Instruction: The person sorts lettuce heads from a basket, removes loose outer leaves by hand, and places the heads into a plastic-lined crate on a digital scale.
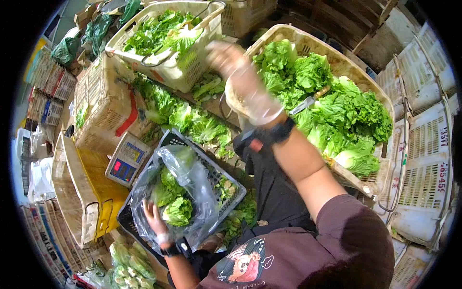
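Note:
My right hand, blurred and in a clear glove, is raised near the left rim of a large plastic crate of lettuce heads; whether it holds anything is unclear. A knife lies on the lettuce beside my wrist. My left hand touches the edge of a clear plastic bag, its fingertips partly blurred. Inside the bag are lettuce heads. The bag lies in a black plastic crate. Beside this crate stands a digital scale display with lit digits.
A white crate of leaves stands at the top, and loose lettuce leaves lie below it. Yellow crate and upturned beige crate are on the left. Bagged vegetables sit at the bottom left. Stacked crates line the right.

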The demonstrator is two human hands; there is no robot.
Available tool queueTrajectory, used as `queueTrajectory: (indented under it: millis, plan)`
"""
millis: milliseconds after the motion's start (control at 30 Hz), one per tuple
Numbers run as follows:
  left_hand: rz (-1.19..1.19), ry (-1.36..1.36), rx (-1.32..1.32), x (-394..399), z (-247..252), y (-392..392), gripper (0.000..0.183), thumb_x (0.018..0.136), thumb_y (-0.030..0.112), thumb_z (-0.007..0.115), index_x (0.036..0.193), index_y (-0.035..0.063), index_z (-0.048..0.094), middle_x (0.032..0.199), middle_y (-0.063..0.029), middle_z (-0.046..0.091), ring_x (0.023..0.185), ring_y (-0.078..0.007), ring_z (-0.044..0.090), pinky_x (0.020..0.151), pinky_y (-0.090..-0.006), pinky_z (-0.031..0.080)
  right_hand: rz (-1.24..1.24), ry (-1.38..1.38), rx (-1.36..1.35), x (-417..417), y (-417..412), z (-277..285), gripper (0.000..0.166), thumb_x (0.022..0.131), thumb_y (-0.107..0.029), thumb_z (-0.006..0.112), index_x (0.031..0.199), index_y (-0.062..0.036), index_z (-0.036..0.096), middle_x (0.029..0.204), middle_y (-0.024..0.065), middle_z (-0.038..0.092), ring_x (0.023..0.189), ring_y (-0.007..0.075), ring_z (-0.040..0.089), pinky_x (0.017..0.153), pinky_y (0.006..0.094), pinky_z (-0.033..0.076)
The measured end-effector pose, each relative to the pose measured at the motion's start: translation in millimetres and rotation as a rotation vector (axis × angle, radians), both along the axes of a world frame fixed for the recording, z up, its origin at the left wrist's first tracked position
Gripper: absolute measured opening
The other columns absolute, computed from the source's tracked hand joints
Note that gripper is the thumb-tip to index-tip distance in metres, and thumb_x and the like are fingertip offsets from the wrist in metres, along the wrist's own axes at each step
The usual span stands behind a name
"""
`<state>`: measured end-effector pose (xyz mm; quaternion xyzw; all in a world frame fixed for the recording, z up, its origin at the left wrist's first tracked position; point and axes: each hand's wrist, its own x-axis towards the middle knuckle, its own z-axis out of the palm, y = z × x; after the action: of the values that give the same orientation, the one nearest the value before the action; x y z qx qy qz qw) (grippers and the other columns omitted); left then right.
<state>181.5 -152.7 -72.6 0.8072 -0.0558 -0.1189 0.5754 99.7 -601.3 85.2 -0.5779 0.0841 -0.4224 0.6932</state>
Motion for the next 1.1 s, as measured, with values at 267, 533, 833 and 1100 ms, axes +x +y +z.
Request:
queueTrajectory:
  millis: [267, 533, 833, 1100]
  plan:
    - [0.138, 0.162, 0.01, -77, 26, 6, 0.04, 0.091, 0.028, 0.052, 0.122, 0.0031, 0.05, 0.104, -0.0094, 0.06, 0.097, -0.0188, 0.057, 0.084, -0.0299, 0.043, -0.352, 0.415, 0.379, -73, -324, -98, 0.041, 0.09, -0.034, 0.044, 0.116, -0.0034, 0.055, 0.113, 0.0105, 0.057, 0.101, 0.0183, 0.053, 0.089, 0.0302, 0.042]
    - [-0.022, 0.181, 0.005, -65, -4, -35, 0.033, 0.089, 0.019, 0.054, 0.117, 0.0017, 0.053, 0.097, -0.0094, 0.062, 0.091, -0.0173, 0.058, 0.083, -0.0295, 0.045, -0.453, 1.036, 0.22, -102, -427, -186, 0.079, 0.084, -0.061, 0.039, 0.139, -0.0057, 0.027, 0.144, 0.0163, 0.026, 0.132, 0.0274, 0.026, 0.106, 0.04, 0.021]
    - [0.08, 0.251, -0.12, -91, -15, -17, 0.054, 0.074, -0.009, 0.042, 0.126, 0.004, 0.043, 0.109, -0.0111, 0.055, 0.097, -0.0208, 0.055, 0.091, -0.0325, 0.043, -0.533, 1.113, 0.259, -79, -348, -112, 0.085, 0.075, -0.066, 0.053, 0.134, -0.0064, 0.041, 0.138, 0.0136, 0.038, 0.124, 0.0261, 0.035, 0.103, 0.0379, 0.026]
    - [0.192, 0.11, -0.22, -95, -43, 0, 0.067, 0.072, -0.01, 0.034, 0.135, 0.0113, 0.032, 0.13, -0.013, 0.042, 0.1, -0.0244, 0.055, 0.083, -0.032, 0.045, -0.335, 1.137, 0.246, -127, -344, -73, 0.07, 0.079, -0.06, 0.055, 0.133, -0.0182, 0.041, 0.136, 0.0127, 0.039, 0.123, 0.0295, 0.036, 0.1, 0.0536, 0.029]
